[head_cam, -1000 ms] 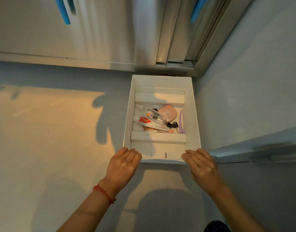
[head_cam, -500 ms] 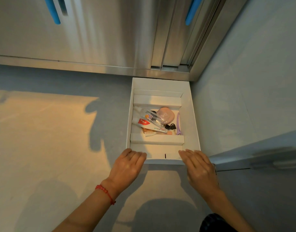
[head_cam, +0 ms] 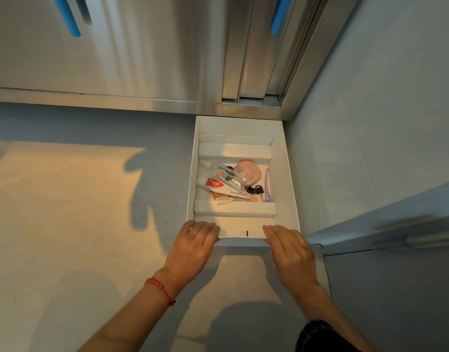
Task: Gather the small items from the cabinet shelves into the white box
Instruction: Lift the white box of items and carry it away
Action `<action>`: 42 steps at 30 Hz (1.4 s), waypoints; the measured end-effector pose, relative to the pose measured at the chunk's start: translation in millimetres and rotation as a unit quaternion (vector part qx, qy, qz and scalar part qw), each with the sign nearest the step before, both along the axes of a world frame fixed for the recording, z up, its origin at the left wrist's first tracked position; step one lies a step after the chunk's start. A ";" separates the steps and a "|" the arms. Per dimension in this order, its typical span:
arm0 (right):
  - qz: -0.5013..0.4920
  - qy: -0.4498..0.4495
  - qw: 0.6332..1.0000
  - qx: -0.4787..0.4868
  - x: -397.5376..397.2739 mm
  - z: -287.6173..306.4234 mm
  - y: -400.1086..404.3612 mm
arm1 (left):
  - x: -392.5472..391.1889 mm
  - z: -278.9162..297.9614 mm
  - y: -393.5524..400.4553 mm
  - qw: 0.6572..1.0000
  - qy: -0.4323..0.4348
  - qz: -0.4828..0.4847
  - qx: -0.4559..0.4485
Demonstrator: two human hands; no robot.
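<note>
The white box lies open on the floor against the base of the steel cabinet. Inside it lie a white toothpaste tube with a red label, a clear small bottle, a pink round case, black keys, a purple clip and an orange sachet. My left hand rests with straight fingers on the box's near left corner. My right hand touches the near right part of the rim in the same way.
The cabinet's sliding doors carry blue handles. A grey wall runs close along the box's right side. A grey door or panel edge juts in at the right. Bare floor lies to the left.
Both hands have moved forward from just short of the box onto its near rim. The box now sits closer to the cabinet base.
</note>
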State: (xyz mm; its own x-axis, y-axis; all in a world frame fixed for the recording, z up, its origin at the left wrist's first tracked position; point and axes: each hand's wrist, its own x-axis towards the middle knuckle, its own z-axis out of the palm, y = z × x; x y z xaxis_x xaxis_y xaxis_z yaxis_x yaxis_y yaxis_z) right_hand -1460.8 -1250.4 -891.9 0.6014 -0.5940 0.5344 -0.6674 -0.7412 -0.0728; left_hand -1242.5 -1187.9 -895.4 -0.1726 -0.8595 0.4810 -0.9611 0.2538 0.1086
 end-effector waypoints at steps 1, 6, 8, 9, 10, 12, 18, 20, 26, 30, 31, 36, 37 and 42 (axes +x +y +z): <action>-0.003 0.001 1.000 0.000 0.0 0.1 -0.5 | -0.8 2.6 -1.0 1.000 0.004 0.000 0.004; -0.012 0.007 1.000 0.003 -3.1 4.2 -5.8 | -5.7 8.6 -6.9 0.999 0.016 0.001 0.040; -0.009 0.007 1.000 0.006 -5.1 6.8 -8.2 | -8.8 9.6 -8.7 0.998 0.025 0.000 0.058; -0.010 0.009 1.000 0.006 -5.5 8.4 -8.8 | -10.3 9.9 -9.2 0.998 0.030 0.001 0.063; -0.011 0.011 1.000 0.007 -6.3 9.0 -9.6 | -11.6 8.9 -10.9 0.997 0.038 0.000 0.064; -0.020 0.018 1.000 0.004 -10.1 10.5 -13.0 | -14.2 8.8 -15.2 0.996 0.046 -0.001 0.072; -0.055 0.035 0.998 0.009 -12.0 18.4 -15.7 | -19.2 8.2 -24.6 0.995 0.050 0.003 0.088; -0.055 0.032 0.998 0.020 -10.9 20.4 -17.5 | -21.6 8.8 -25.1 0.994 0.053 0.008 0.097; -0.075 0.028 0.996 0.046 -7.9 17.5 -17.9 | -24.2 8.2 -27.9 0.992 0.054 0.022 0.112; -0.084 0.029 0.994 0.068 -6.0 19.2 -23.7 | -21.6 9.9 -35.6 0.994 0.037 0.016 0.104; -0.083 0.029 0.994 0.067 -5.5 19.9 -25.5 | -21.0 10.7 -37.7 0.994 0.034 0.015 0.100; -0.096 0.030 0.993 0.069 -1.8 20.5 -27.8 | -21.8 14.5 -40.6 0.993 0.018 0.019 0.111; -0.096 0.030 0.993 0.066 -1.9 20.0 -27.6 | -22.1 15.4 -40.5 0.993 0.014 0.019 0.116; -0.102 0.037 0.992 0.064 -2.7 18.8 -26.5 | -22.2 17.2 -39.9 0.992 0.002 0.018 0.125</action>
State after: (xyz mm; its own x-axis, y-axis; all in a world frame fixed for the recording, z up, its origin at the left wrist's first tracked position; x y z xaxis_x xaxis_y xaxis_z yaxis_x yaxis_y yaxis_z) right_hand -1463.5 -1277.0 -873.1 0.4957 -0.7675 0.4064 -0.8099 -0.5775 -0.1029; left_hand -1264.7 -1227.8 -878.2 -0.1385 -0.9577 0.2521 -0.9683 0.1844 0.1684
